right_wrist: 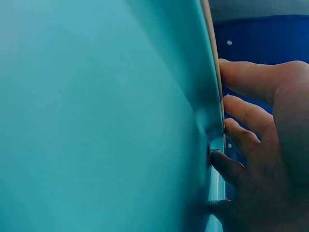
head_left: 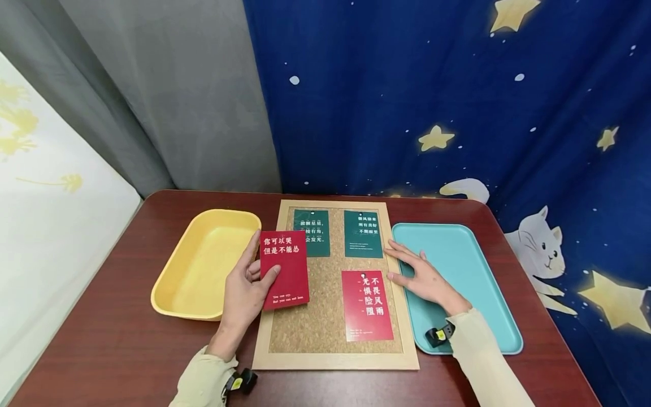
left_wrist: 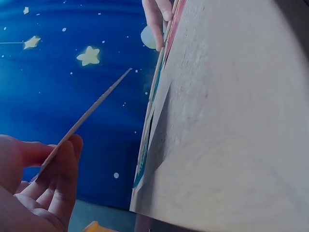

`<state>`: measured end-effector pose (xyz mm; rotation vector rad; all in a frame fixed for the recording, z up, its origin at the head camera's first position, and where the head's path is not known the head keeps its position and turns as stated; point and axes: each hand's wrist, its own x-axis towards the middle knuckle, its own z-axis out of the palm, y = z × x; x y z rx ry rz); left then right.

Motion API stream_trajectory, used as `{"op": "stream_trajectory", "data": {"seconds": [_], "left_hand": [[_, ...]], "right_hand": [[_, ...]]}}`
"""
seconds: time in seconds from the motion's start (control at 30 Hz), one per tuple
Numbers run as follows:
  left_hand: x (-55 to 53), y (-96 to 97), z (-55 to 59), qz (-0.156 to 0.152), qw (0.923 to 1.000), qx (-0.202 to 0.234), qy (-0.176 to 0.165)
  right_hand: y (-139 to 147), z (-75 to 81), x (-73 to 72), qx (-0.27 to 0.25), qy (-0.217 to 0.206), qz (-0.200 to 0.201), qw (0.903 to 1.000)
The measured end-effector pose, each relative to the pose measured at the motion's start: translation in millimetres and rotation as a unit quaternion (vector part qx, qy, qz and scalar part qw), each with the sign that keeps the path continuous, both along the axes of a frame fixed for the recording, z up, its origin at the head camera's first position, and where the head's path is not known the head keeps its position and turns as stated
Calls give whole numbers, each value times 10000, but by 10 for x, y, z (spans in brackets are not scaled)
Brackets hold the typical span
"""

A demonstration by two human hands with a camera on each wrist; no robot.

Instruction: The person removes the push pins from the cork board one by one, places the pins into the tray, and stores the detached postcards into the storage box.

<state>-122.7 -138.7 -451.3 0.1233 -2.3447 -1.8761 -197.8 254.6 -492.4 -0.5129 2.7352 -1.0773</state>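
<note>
My left hand [head_left: 249, 288] pinches a red card [head_left: 285, 271] with white writing, thumb on its front, above the left part of a wood-framed cork board [head_left: 325, 316]. Edge-on in the left wrist view, the card [left_wrist: 87, 113] is tilted and apart from the board. The fingers of my right hand [head_left: 422, 277] are spread, resting on the board's right frame edge, with some at the blue tray's rim in the right wrist view. On the board lie two green cards, one at upper right [head_left: 363, 234] and one partly covered at upper left [head_left: 317, 226], and another red card [head_left: 367, 305] at lower right.
A yellow bin [head_left: 203, 265] stands left of the board, close to my left hand. The blue tray [head_left: 452, 243] lies directly along the board's right side. Beneath everything is a dark red-brown table [head_left: 117, 350], with curtains behind its far edge.
</note>
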Motion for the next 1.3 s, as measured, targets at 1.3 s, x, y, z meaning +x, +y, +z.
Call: {"op": "stream_trajectory", "data": {"seconds": [1.3], "left_hand": [[-68,-378,158,1431,9841,519,919]], "right_hand": [[4,-19,-10,-29,0,-19,10000]]}}
